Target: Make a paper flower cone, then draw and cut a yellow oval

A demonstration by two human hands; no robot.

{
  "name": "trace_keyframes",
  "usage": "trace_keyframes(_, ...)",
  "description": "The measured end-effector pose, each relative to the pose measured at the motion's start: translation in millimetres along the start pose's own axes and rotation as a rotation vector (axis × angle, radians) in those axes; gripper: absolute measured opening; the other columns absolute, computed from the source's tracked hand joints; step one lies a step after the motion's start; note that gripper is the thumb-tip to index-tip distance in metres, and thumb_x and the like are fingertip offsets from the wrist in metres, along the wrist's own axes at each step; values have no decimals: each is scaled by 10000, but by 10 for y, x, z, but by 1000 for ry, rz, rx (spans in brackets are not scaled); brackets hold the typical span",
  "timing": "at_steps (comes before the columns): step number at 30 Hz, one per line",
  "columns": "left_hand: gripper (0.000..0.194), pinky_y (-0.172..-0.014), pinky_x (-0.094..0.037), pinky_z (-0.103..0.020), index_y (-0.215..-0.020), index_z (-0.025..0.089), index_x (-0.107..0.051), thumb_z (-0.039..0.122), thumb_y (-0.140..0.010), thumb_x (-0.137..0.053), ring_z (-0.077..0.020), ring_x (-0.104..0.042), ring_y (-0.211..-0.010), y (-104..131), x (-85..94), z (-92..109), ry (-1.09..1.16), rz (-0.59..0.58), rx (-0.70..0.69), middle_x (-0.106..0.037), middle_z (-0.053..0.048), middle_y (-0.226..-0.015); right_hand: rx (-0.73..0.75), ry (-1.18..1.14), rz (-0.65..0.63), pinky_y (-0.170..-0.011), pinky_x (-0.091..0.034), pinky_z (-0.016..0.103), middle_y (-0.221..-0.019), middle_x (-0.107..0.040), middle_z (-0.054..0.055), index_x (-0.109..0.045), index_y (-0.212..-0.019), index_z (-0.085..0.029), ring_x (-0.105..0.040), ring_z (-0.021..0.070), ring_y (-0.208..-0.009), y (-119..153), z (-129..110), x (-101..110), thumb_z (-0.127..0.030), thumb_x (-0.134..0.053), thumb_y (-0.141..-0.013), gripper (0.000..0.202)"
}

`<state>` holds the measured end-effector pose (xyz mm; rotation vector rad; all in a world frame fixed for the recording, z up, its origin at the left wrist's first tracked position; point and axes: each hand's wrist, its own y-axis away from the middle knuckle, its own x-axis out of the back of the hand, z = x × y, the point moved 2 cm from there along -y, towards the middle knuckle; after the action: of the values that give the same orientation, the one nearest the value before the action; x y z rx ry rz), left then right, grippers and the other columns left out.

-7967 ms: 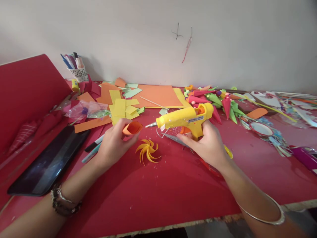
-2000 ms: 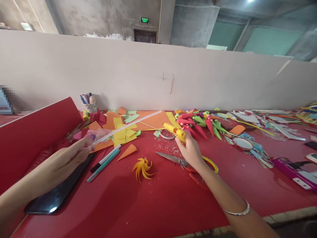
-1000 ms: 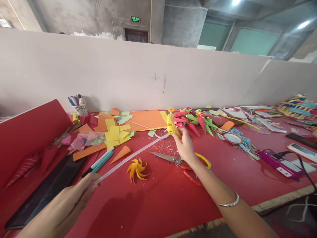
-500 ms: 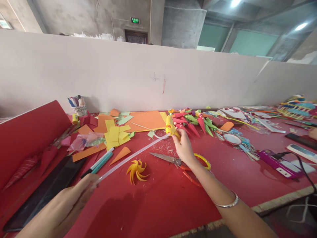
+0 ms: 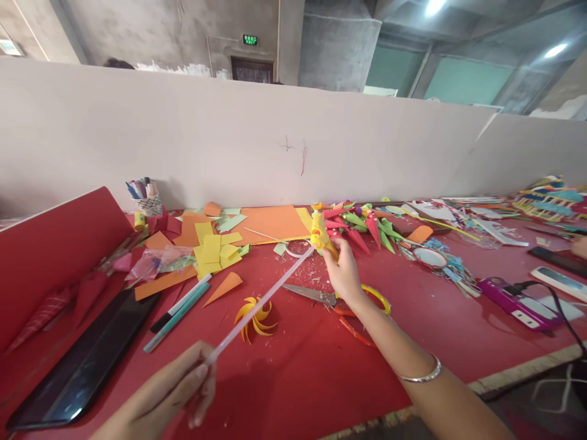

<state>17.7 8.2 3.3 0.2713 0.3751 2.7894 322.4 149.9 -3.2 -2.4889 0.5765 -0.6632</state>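
My right hand (image 5: 342,269) is wrapped round a yellow glue gun (image 5: 320,232) above the middle of the table. A long translucent glue stick (image 5: 263,299) slants from the back of the gun down to the lower left. Its near end is pinched between the thumb and fingers of my left hand (image 5: 178,385). Under the stick lies a yellow curled paper flower (image 5: 255,318), partly covered by it. Beneath my right forearm rest scissors (image 5: 316,294) with yellow and orange handles, partly hidden by the arm.
Orange and yellow paper pieces (image 5: 211,247), pens (image 5: 178,318) and a black phone-like slab (image 5: 77,366) lie left. Red and green paper cones (image 5: 362,226) are piled behind my right hand. A purple power strip (image 5: 520,305) with a cable sits right. A white partition (image 5: 206,140) stands behind.
My left hand has moved right and towards me, swinging the near end of the glue stick with it, now across the flower. The glue gun has shifted slightly right.
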Motion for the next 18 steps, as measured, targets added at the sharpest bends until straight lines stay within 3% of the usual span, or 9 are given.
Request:
trace_keyframes(3, 286, -678, -492, -267, -697, 220, -618, 501, -709, -566, -169, -584, -625, -29, -208, 223, 68, -228, 64, -642, -3, -669, -5, 11, 27, -778, -430, 394, -983, -571, 117, -468, -977, -177, -544, 231, -897, -11, 13, 24, -286, -459, -801, 208)
trace_keyframes(8, 305, -723, -444, -240, -643, 195, -542, 450, -799, -478, -130, -563, -572, -40, -520, 451, 147, -169, 77, -580, 12, -516, 57, 92, 3, -798, -420, 409, -986, -562, 125, -472, -982, -167, -528, 248, -931, 18, -52, 13, -260, -452, -803, 203)
trace_keyframes(10, 291, -597, -430, -213, -661, 187, -485, 428, -821, -454, -96, -502, -431, -86, -676, 474, 248, -156, 103, -489, 48, -408, 87, 106, -14, -813, -413, 411, -988, -554, 122, -470, -984, -167, -516, 248, -945, 36, -77, -6, -247, -449, -803, 199)
trace_keyframes(13, 288, -392, -285, -179, -704, 187, -429, 445, -831, -427, -56, -378, -287, -186, -880, 484, 446, -156, 131, -385, 94, -352, 96, 113, -17, -817, -411, 414, -990, -551, 117, -465, -984, -173, -513, 244, -939, 52, -80, -27, -244, -442, -807, 191)
trace_keyframes(18, 302, -392, -241, -167, -729, 185, -435, 466, -834, -399, -44, -336, -233, -305, -1014, 505, 681, -279, 65, -312, 115, -294, 102, 129, 22, -786, -425, 396, -973, -554, 116, -461, -987, -175, -521, 239, -920, 46, -66, -11, -257, -427, -817, 192)
